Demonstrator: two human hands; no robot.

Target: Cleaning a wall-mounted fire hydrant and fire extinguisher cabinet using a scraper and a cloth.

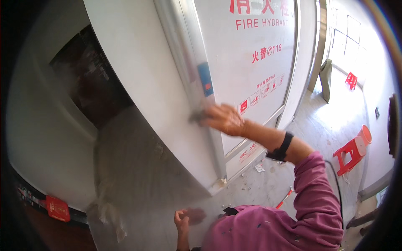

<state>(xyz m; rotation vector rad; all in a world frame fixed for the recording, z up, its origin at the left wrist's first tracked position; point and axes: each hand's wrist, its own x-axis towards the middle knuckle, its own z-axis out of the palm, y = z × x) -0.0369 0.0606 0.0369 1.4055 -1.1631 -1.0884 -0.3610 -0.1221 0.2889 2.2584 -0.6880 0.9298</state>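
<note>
My right hand (223, 119) reaches across to the silvery metal frame (182, 37) of the fire hydrant cabinet, at the corner where it meets a white wall. Blur covers the hand and a small dark object (196, 117) in its fingers, held against the frame; its kind is unclear. Just above the hand, a blue sticker (205, 78) is on the frame. Low in front of my body, my left hand (181, 220) has bent fingers around the edge of a blurred dark red piece (196, 216), perhaps cloth or abrasive sheet. The cabinet's white door (238, 72) bears red writing and pictograms.
Scraps of debris (260, 168) litter the floor beneath the cabinet, near a red-handled tool (285, 198). To the right stand a red plastic stool (351, 155) and a bucket (365, 135). A black cable (337, 185) runs behind my right arm. Plastic sheeting (116, 219) lies at left.
</note>
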